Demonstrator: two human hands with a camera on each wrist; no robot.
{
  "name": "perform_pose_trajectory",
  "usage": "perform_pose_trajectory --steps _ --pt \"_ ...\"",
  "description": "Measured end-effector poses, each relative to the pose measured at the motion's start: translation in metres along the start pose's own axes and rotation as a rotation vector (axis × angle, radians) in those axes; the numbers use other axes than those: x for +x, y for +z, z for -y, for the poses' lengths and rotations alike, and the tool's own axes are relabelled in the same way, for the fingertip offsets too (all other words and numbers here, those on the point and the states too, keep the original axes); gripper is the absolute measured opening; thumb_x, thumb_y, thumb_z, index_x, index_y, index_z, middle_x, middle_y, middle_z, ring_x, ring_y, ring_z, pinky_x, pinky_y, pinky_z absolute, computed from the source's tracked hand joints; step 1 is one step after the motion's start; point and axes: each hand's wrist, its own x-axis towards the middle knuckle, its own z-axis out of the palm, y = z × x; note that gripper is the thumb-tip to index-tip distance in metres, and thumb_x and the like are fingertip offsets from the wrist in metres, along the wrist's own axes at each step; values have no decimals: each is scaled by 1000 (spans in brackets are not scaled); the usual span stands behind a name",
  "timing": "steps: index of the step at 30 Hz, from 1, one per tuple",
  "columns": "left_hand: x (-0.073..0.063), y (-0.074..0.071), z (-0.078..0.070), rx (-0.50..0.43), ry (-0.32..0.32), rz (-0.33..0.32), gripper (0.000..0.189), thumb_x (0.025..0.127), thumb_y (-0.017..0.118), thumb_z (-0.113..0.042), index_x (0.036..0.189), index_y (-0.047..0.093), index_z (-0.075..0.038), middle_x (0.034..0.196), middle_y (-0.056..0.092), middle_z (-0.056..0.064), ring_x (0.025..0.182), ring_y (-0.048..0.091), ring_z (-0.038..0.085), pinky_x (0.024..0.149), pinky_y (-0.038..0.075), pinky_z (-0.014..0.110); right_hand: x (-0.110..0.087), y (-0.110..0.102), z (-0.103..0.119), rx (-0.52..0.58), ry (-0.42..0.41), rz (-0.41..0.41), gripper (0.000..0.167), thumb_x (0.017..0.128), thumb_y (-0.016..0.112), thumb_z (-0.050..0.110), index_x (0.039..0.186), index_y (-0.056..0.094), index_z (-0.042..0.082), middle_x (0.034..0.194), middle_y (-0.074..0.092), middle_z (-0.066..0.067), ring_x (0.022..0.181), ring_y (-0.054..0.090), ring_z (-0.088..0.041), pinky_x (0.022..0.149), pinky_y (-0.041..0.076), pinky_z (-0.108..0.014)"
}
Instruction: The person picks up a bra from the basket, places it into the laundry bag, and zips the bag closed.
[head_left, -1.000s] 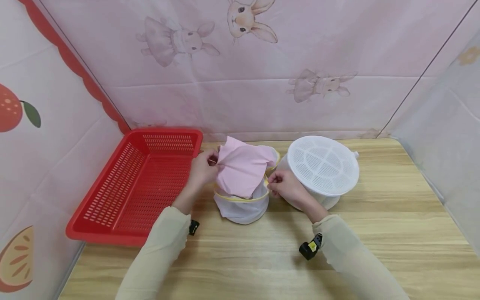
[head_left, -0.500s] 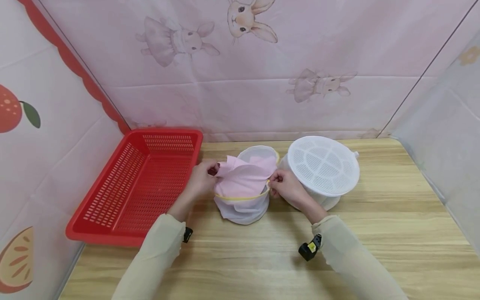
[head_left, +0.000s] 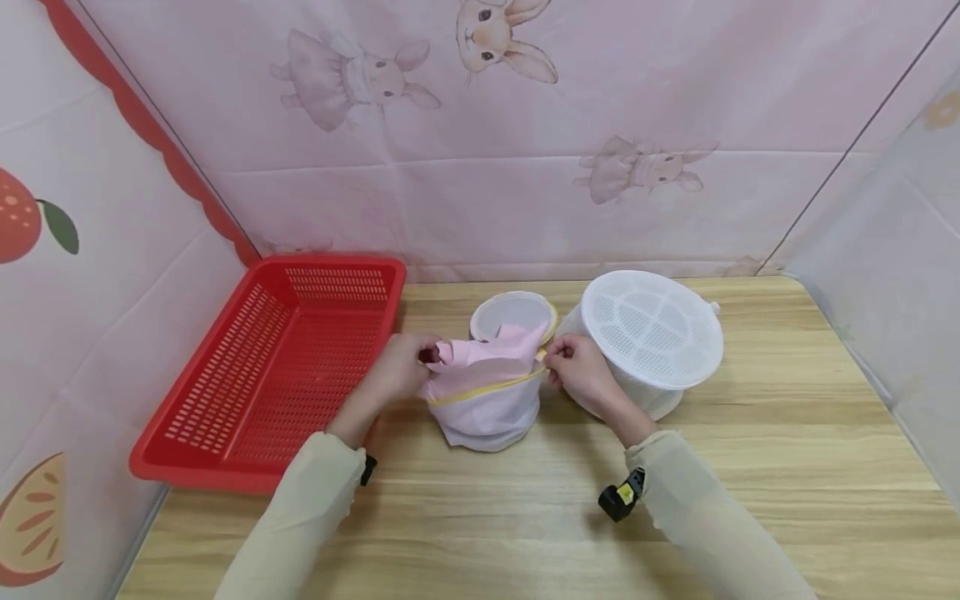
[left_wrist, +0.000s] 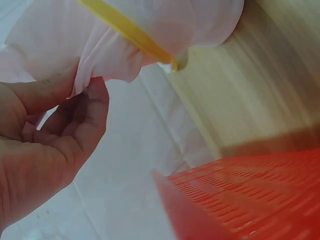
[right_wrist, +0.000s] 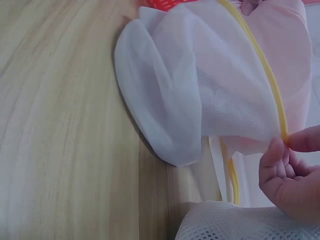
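Note:
A white mesh laundry bag (head_left: 491, 421) with a yellow zipper edge stands on the table, its round flap (head_left: 510, 310) tipped back behind the opening. Pink cloth (head_left: 480, 357) bunches in the mouth, part of it inside, showing through the mesh in the right wrist view. My left hand (head_left: 401, 367) pinches a fold of the pink cloth (left_wrist: 87, 55) between thumb and fingers at the bag's left side. With thumb and forefinger, my right hand (head_left: 583, 373) pinches the yellow zipper edge (right_wrist: 272, 80) on the right side of the mouth.
A red plastic basket (head_left: 210, 479) stands at the left, close to the left forearm. At the right, near the right hand, is a larger white mesh bag (head_left: 652, 329) with a round top. A printed pink backdrop (head_left: 487, 208) rises behind the table (head_left: 480, 517).
My left hand has lowered the pink cloth into the bag, so less of it stands above the mouth. The right side of the zipper edge has risen slightly with my right hand.

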Motion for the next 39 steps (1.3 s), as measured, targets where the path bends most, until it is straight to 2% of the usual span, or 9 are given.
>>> perform_pose_trajectory --steps 3,4,5,9,12,18,24,33,39 --pt "-2 1 -3 6 48 7 28 60 49 20 65 57 -7 62 53 1 63 47 16 56 40 27 0 0 2 5 -6 -25 4 84 53 -3 81 53 -4 63 52 -9 52 52 -16 47 44 -23" --pt "-1 3 0 -7 81 -3 29 59 49 19 64 56 -9 60 50 0 61 45 15 54 38 26 0 -1 3 7 -7 -29 4 84 53 -3 81 53 -4 63 52 -9 52 51 -14 48 44 -23" --pt "-1 4 -1 -12 81 8 30 59 49 19 63 55 -9 59 49 -1 60 44 14 53 37 26 -1 -1 4 11 -11 -30 4 84 53 -3 81 53 -4 64 52 -9 52 51 -13 48 45 -23" --pt "1 5 -9 2 36 75 27 63 52 18 62 54 -9 58 45 -1 60 42 15 53 34 24 -2 -2 8 19 -39 -18 4 84 53 -5 80 53 -6 66 52 -13 54 52 -16 49 45 -23" --pt "2 3 -21 69 -20 118 24 68 55 15 60 53 -8 57 43 0 60 41 16 54 33 24 -2 -2 9 32 -69 -2 4 84 54 -6 80 53 -7 67 53 -14 55 52 -18 49 44 -23" --pt "6 5 -34 189 -56 122 25 70 58 10 59 50 -11 56 41 -1 60 40 15 54 30 24 -2 -4 10 49 -134 34 4 83 55 -9 79 54 -10 64 52 -11 54 51 -17 49 45 -22" --pt "8 5 -41 212 -101 116 24 72 56 8 59 50 -11 57 43 1 61 42 17 53 31 25 -2 -6 13 57 -137 67 2 83 55 -9 81 55 -10 67 53 -12 57 51 -20 50 45 -25" --pt "8 4 -45 243 -117 109 23 74 58 6 59 53 -10 57 44 2 61 43 18 55 32 26 -3 -8 25 97 -179 79 3 83 58 -6 82 56 -9 65 51 -8 55 48 -13 49 42 -20" --pt "8 2 -51 209 -115 116 22 72 59 8 61 54 -11 59 46 1 63 44 17 55 33 25 -5 -6 30 99 -177 98 4 83 57 -8 83 56 -11 65 53 -6 55 49 -13 50 44 -22"
